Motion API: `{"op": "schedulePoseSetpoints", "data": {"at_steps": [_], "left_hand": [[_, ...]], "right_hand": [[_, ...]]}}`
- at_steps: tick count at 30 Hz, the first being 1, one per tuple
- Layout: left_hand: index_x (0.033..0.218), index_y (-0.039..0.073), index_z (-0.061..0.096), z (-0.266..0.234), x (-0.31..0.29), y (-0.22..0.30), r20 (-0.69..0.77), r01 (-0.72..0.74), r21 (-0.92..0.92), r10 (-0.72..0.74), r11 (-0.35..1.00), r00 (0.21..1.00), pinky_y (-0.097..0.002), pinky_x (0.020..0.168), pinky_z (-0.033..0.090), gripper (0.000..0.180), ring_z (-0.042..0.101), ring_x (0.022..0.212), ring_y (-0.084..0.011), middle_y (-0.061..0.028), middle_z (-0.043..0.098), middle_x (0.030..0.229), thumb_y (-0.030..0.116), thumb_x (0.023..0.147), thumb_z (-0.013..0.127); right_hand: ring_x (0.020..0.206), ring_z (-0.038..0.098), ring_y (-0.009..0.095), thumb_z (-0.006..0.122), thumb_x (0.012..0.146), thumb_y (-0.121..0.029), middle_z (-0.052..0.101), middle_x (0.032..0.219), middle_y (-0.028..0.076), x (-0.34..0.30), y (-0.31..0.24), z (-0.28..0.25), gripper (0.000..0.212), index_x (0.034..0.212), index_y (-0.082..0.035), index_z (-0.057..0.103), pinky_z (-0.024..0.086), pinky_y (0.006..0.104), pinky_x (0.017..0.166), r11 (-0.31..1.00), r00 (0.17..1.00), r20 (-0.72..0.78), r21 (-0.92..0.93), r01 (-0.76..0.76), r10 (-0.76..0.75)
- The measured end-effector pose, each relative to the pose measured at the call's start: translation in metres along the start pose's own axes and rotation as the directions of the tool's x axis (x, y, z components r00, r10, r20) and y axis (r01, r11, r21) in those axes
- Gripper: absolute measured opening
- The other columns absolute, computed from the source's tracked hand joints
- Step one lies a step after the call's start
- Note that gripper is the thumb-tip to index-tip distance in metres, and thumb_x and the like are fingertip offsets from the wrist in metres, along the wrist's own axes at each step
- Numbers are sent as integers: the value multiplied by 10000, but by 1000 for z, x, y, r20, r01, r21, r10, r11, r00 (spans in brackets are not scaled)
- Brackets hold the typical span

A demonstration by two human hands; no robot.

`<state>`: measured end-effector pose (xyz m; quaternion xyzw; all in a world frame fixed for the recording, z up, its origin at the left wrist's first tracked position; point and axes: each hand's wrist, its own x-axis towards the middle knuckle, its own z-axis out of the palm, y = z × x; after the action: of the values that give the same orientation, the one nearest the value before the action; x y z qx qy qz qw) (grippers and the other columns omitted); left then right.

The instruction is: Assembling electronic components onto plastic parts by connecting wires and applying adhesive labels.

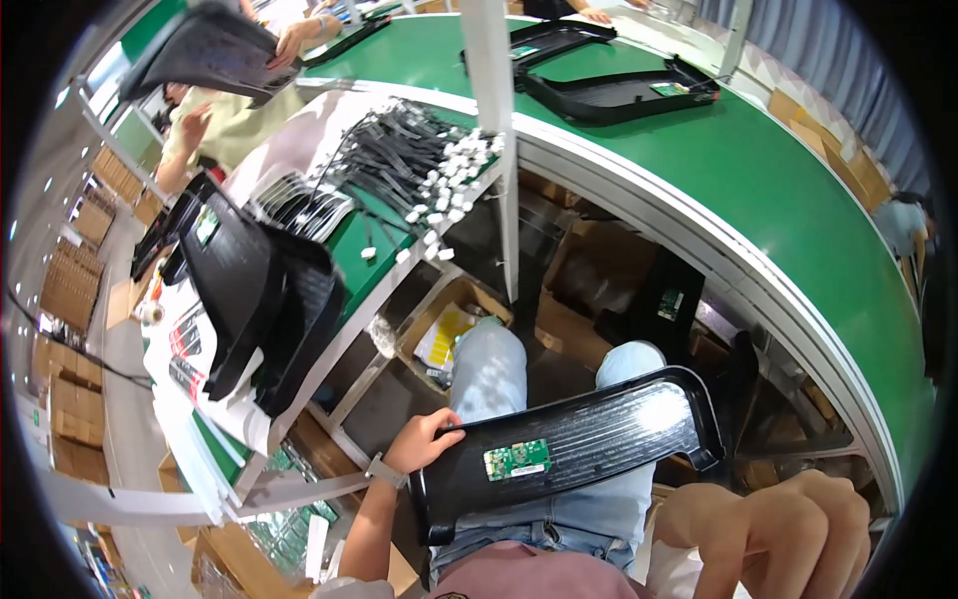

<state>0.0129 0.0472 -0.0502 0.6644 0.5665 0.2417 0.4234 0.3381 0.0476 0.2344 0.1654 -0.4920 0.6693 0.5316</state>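
A long black plastic housing [609, 431] with a ribbed inner face and raised rims lies tilted across my thighs. A small green circuit board [517, 459] sits on its left half. At the housing's left end, my left hand [427, 442] grips the upper edge, the thumb lying along it. Close to the camera at the lower right is my right hand [798, 529], apart from the housing. Its fingers are bent and its fingertips are out of sight, so anything in them is hidden.
Stacked black housings [235, 290] stand on the left bench beside a pile of black cables [384, 150] with white connectors. A green conveyor [768, 200] curves around the right, carrying more housings [624, 92]. A white post [491, 110] rises ahead. Across the bench, a co-worker's hand [289, 42] holds a dark housing.
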Motion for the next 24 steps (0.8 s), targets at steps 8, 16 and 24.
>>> {"op": "schedulePoseSetpoints", "data": {"at_steps": [8, 16, 24], "left_hand": [[966, 9, 607, -3, 4, 3, 8, 79, 23, -79, 997, 997, -349, 786, 519, 287, 682, 830, -272, -159, 676, 851, 235, 838, 728], [951, -8, 613, -3, 10, 20, 29, 80, 102, -83, 992, 996, -335, 794, 523, 279, 694, 857, -254, -146, 682, 856, 231, 852, 720], [928, 13, 615, -4, 2, 22, -17, 149, 260, -150, 954, 989, -355, 718, 527, 237, 693, 805, -318, -166, 685, 823, 229, 866, 691]], "right_hand": [[642, 584, 168, 657, 736, 106, 602, 730, 28, -12, 8, -5, 245, 596, -88, 603, 474, 308, 504, 856, 813, -272, -221, 468, -515], [645, 649, 216, 634, 832, 45, 667, 791, 134, -19, -46, -98, 52, 846, -5, 641, 579, 393, 534, 897, 907, 16, -147, 418, -420], [727, 645, 283, 595, 880, -8, 658, 929, 150, -4, -30, -94, 103, 801, -75, 599, 567, 360, 645, -62, 906, 161, -987, 148, -390]]}}
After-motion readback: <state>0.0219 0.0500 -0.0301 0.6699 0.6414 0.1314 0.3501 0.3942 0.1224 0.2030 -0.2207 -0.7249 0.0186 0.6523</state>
